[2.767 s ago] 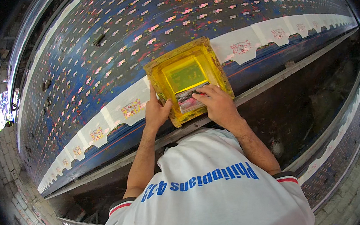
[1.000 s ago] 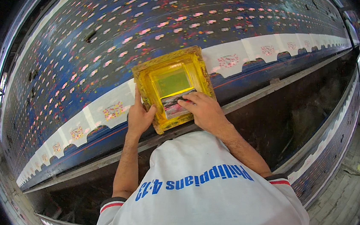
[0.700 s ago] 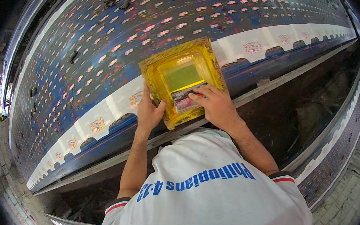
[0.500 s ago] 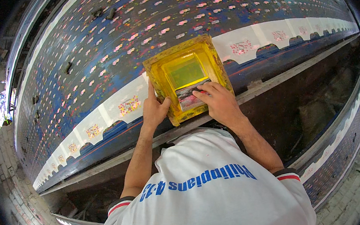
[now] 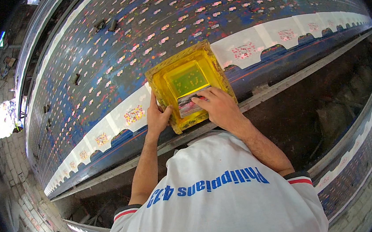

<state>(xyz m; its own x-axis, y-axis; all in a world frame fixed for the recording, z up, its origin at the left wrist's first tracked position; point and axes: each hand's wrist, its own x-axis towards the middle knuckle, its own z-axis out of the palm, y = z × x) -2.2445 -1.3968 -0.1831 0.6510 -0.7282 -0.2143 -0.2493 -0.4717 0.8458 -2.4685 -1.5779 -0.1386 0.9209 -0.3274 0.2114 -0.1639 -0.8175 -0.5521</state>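
A yellow screen printing frame (image 5: pixel 158 79) lies tilted across the near edge of the long printing table. Its greenish mesh window (image 5: pixel 188 78) shows small yellowish spots. My left hand (image 5: pixel 157 117) grips the frame's left side, thumb on the near rim and fingers along the outer edge. Inside the frame, at the near end of the window, my right hand (image 5: pixel 220 108) is closed on a flat squeegee (image 5: pixel 188 107) smeared with grey and pink ink. Part of the squeegee is hidden under my fingers.
A strip of white cut pieces (image 5: pixel 268 32) with pink and yellow dot prints runs along the near edge of the dark, ink-spotted table (image 5: pixel 126 35). A metal rail (image 5: pixel 286 80) borders it. Several small dark blocks (image 5: pixel 99 25) lie farther left. Another printed table (image 5: pixel 353 175) stands at right.
My right hand and the squeegee have shifted slightly toward me within the frame. Spots now show in the mesh window, which looked plain before. My left hand keeps its grip.
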